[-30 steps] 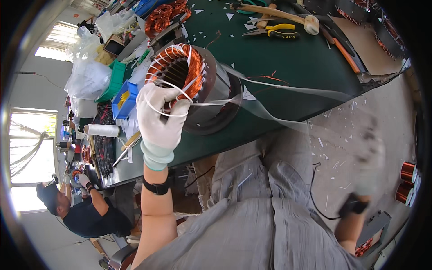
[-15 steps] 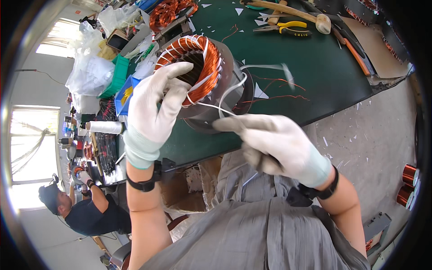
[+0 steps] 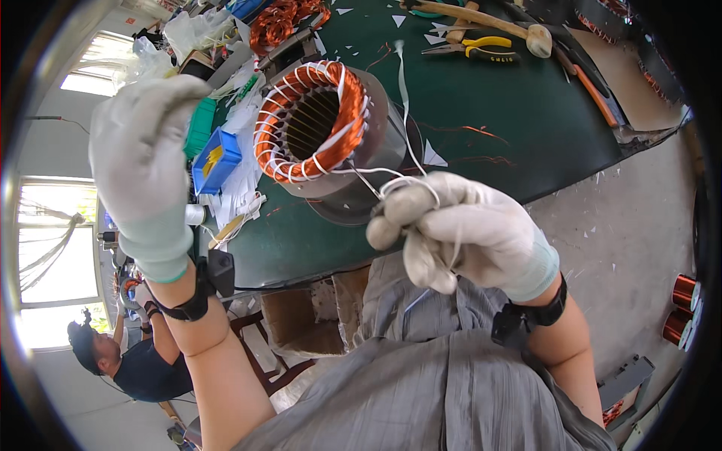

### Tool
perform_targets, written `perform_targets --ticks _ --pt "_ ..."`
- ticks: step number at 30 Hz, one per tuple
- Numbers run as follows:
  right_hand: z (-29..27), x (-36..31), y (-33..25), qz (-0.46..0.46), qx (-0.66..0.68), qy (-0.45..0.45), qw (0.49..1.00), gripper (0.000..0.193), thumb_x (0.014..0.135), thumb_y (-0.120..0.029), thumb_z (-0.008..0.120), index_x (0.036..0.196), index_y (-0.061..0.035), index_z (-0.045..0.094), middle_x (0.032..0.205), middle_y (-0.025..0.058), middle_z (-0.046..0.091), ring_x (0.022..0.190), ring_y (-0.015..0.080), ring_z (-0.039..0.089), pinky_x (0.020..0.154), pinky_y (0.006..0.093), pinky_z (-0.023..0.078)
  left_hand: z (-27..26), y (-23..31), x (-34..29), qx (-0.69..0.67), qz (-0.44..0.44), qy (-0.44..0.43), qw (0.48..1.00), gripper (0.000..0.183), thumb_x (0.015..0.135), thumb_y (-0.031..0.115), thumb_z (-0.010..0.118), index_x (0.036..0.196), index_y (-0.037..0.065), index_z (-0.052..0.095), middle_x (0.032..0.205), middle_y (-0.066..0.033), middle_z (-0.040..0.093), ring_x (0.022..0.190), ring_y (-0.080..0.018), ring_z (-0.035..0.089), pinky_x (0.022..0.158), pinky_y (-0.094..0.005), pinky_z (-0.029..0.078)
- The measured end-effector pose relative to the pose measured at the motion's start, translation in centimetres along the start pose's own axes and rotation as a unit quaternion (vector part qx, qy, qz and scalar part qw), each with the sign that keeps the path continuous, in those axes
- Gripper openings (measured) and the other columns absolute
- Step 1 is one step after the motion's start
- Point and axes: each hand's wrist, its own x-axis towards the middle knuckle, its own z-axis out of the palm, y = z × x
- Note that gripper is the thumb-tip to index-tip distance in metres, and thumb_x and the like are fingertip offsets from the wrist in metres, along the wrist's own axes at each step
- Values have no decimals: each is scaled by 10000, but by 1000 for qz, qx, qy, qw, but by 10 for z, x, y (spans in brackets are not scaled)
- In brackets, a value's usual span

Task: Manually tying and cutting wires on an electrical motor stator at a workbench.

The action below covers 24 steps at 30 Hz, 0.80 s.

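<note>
A stator (image 3: 368, 128) stands tilted on the green bench, its orange copper winding (image 3: 350, 113) bound around with white lacing cord. My right hand (image 3: 474, 233), in a white glove, pinches the white cord (image 3: 367, 171) just in front of the stator. The cord runs from the winding's near edge to my fingers and loops over them; a loose tail rises behind toward the bench's far side. My left hand (image 3: 143, 165), also gloved, is raised at the left, apart from the stator. Its fingers are loosely bent, and no object shows in it.
Pliers (image 3: 481, 49) and a wooden mallet (image 3: 538, 37) lie at the far right. A blue bin (image 3: 218, 161), a green bin (image 3: 199, 126), paper strips and a white spool (image 3: 195, 215) are at left. A cardboard box (image 3: 293, 323) stands below the bench edge. A co-worker (image 3: 150, 368) sits at far left.
My left hand has let go of the winding and moved left and up. My right hand keeps the cord, its fingers now curled more, and the cord's loose tail has swung upward.
</note>
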Motion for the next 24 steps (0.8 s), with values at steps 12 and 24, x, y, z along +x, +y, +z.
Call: perform_targets --ticks 12,24 --pt "-8 -4 10 16 28 -21 999 469 1020 -153 548 1477 -56 499 1235 91 668 761 56 574 668 173 466 -11 15 11 79 49 108 990 242 747 -28 635 926 86 751 913 -77 691 886 -280 660 791 -360 518" --pt "-77 -268 -25 -326 -450 531 640 381 961 -77 500 1288 92 601 1209 149 660 1111 233 632 967 353 496 54 61 -44 -130 40 -75 988 289 723 36 758 999 104 704 1224 -123 662 950 -291 649 803 -384 514"
